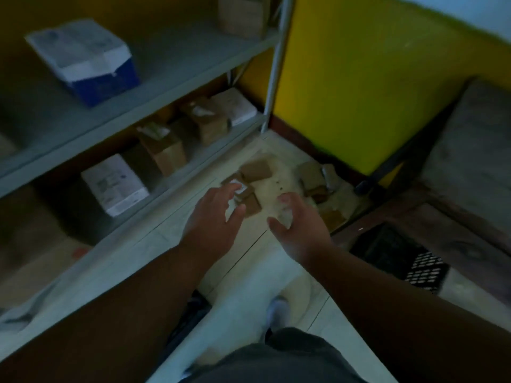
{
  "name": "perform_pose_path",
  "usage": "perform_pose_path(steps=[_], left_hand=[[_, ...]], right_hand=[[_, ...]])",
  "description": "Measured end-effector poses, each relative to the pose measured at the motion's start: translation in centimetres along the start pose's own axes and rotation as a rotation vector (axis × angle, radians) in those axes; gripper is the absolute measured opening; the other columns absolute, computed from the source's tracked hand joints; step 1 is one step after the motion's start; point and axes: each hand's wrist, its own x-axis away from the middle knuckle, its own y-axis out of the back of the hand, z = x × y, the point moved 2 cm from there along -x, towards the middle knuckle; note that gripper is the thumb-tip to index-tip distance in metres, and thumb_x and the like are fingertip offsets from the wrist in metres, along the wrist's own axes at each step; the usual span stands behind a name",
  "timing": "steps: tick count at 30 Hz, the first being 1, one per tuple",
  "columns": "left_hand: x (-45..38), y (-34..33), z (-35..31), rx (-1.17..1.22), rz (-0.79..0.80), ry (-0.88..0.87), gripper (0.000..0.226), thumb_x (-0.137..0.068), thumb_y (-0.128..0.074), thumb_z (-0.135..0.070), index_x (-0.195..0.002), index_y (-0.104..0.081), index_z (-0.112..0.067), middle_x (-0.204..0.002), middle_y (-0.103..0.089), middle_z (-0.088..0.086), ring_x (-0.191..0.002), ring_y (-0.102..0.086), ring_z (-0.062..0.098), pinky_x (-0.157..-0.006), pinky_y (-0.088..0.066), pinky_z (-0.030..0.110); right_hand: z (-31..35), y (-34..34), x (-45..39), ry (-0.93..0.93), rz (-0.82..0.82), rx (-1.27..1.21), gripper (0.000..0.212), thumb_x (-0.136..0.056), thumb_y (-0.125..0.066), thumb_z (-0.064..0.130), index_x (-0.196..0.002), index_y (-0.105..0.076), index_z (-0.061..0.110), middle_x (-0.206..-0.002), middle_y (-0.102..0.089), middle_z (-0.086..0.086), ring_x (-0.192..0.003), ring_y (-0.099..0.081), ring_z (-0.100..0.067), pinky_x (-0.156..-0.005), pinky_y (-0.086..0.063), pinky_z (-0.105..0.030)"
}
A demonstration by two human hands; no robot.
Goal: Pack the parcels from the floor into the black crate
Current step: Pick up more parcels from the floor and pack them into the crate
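Several brown parcels lie on the pale floor near the wall corner: one group (255, 170) just beyond my fingers, another group (313, 176) further right. The black crate (425, 268) sits on the floor at the right, its lattice wall showing. My left hand (214, 217) hovers over the nearer parcels with fingers spread, holding nothing. My right hand (297, 228) is beside it, fingers apart and curled, also with nothing in it. The picture is dim and blurred.
A grey metal shelf rack (177, 67) fills the left, holding boxes including a white and blue one (88, 60) and brown cartons (163, 150). A yellow wall (359, 87) stands behind. A wooden bench or table (470, 150) is at the right. My foot (278, 310) is below.
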Motion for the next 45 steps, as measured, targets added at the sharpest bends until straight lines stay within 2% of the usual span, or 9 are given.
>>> perform_pose_path(steps=[8, 16, 21, 24, 28, 34, 38, 41, 45], left_hand=[[-9.4, -10.0, -7.8, 0.021, 0.074, -0.097, 0.052, -0.086, -0.05, -0.049, -0.135, -0.047, -0.033, -0.124, -0.056, -0.003, -0.103, -0.051, 0.006, -0.084, -0.046, 0.033], [-19.4, -14.0, -9.4, -0.073, 0.242, -0.188, 0.056, -0.088, -0.067, -0.034, -0.14, -0.048, -0.026, -0.127, -0.055, 0.002, -0.114, -0.053, 0.016, -0.093, -0.048, 0.039], [-27.6, -17.5, -9.7, -0.101, 0.381, -0.252, 0.065, -0.084, -0.074, -0.032, -0.141, -0.046, -0.02, -0.132, -0.053, 0.004, -0.119, -0.053, 0.017, -0.092, -0.04, 0.028], [-33.4, -20.0, -9.2, -0.114, 0.478, -0.341, 0.069, -0.083, -0.076, -0.032, -0.143, -0.044, -0.02, -0.132, -0.053, 0.006, -0.118, -0.054, 0.019, -0.095, -0.046, 0.035], [-40.3, -23.6, -7.0, -0.134, 0.56, -0.358, 0.072, -0.081, -0.077, -0.037, -0.142, -0.043, -0.024, -0.13, -0.053, 0.004, -0.113, -0.055, 0.02, -0.089, -0.046, 0.033], [-45.1, -32.0, -0.9, -0.136, 0.646, -0.315, 0.071, -0.081, -0.076, -0.039, -0.141, -0.043, -0.025, -0.125, -0.054, 0.004, -0.102, -0.052, 0.014, -0.082, -0.042, 0.028], [-45.6, -41.0, 6.1, -0.18, 0.753, -0.204, 0.076, -0.08, -0.072, -0.044, -0.144, -0.04, -0.017, -0.128, -0.053, 0.013, -0.109, -0.056, 0.028, -0.089, -0.05, 0.041], [-44.7, -47.5, 12.6, -0.253, 0.813, -0.136, 0.073, -0.084, -0.074, -0.037, -0.146, -0.04, -0.016, -0.132, -0.053, 0.014, -0.115, -0.056, 0.031, -0.095, -0.048, 0.042], [-43.1, -54.5, 19.7, -0.295, 0.896, -0.047, 0.072, -0.083, -0.074, -0.041, -0.143, -0.041, -0.019, -0.132, -0.054, 0.01, -0.114, -0.058, 0.027, -0.095, -0.051, 0.043]], right_hand=[[-8.3, 9.5, -8.0, -0.075, -0.035, -0.026, 0.052, -0.085, -0.072, 0.036, -0.129, -0.05, 0.023, -0.123, -0.05, -0.001, -0.11, -0.052, -0.018, -0.085, -0.047, -0.032], [-13.2, 10.7, -15.4, -0.264, -0.12, -0.212, 0.055, -0.082, -0.072, 0.035, -0.129, -0.05, 0.019, -0.123, -0.05, -0.004, -0.109, -0.057, -0.022, -0.091, -0.054, -0.046], [-16.4, 11.3, -21.4, -0.397, -0.202, -0.17, 0.064, -0.082, -0.074, 0.041, -0.135, -0.046, 0.02, -0.131, -0.05, -0.003, -0.116, -0.053, -0.018, -0.093, -0.046, -0.033], [-18.1, 10.8, -25.6, -0.517, -0.258, -0.217, 0.067, -0.08, -0.077, 0.041, -0.136, -0.044, 0.024, -0.135, -0.049, -0.002, -0.117, -0.053, -0.018, -0.095, -0.049, -0.037], [-20.8, 8.1, -30.3, -0.679, -0.295, -0.322, 0.067, -0.08, -0.076, 0.043, -0.136, -0.042, 0.028, -0.133, -0.051, -0.002, -0.11, -0.058, -0.02, -0.09, -0.055, -0.042], [-28.7, 1.2, -34.6, -0.856, -0.352, -0.497, 0.044, -0.081, -0.077, 0.039, -0.109, -0.043, 0.038, -0.102, -0.054, 0.011, -0.072, -0.058, 0.005, -0.048, -0.04, -0.008], [-36.8, -8.3, -35.9, -1.012, -0.288, -0.541, 0.063, -0.082, -0.076, 0.038, -0.135, -0.046, 0.023, -0.13, -0.056, -0.004, -0.087, -0.057, -0.005, -0.057, -0.044, -0.01], [-41.9, -16.8, -35.5, -1.118, -0.169, -0.6, 0.071, -0.079, -0.078, 0.04, -0.138, -0.043, 0.026, -0.141, -0.049, -0.007, -0.114, -0.054, -0.022, -0.088, -0.053, -0.035], [-47.4, -24.9, -35.3, -1.214, -0.141, -0.587, 0.073, -0.073, -0.076, 0.06, -0.13, -0.047, 0.024, -0.134, -0.052, -0.002, -0.106, -0.05, -0.014, -0.081, -0.045, -0.032]])
